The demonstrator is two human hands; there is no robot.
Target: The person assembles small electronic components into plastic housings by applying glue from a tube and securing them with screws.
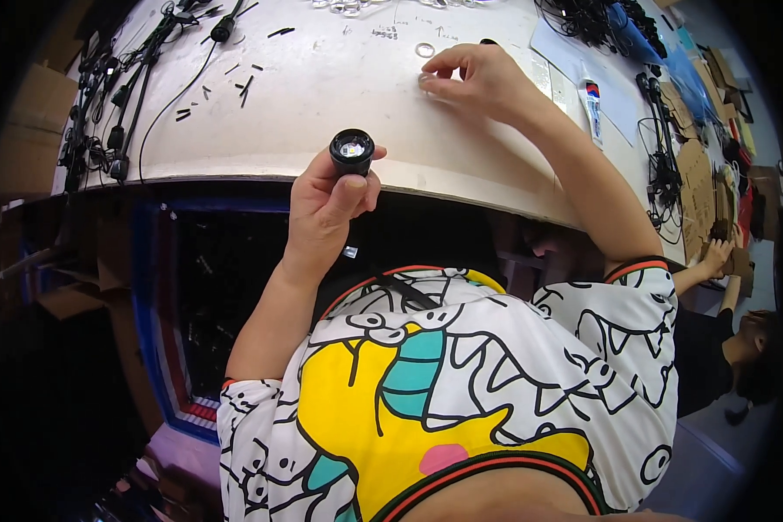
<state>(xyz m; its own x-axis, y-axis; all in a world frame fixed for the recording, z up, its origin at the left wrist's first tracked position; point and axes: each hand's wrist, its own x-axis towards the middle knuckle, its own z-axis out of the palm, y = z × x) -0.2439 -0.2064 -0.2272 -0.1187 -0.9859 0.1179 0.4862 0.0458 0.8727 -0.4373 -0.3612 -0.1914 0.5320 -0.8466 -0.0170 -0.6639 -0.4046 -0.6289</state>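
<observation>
My left hand (329, 204) is closed around a small black cylindrical lamp head (352, 155), held up in front of the table's near edge. Its open end faces up and shows a yellowish LED inside. Over the table, my right hand (474, 83) pinches a small clear piece (425, 78) between thumb and fingertips; its exact shape is too small to tell. Just beyond those fingertips a clear ring (424, 50) lies flat on the table. Part of a black object (489, 42) shows behind the right hand's knuckles.
On the white table (278, 122) lie short black pieces (246, 90) at the left. Black cabled parts (143, 87) line the left edge, with more cables (663, 148) at the right. A glue tube (592, 109) lies right of my forearm. Clear rings (352, 7) sit at the back. Another person (713, 348) is at far right.
</observation>
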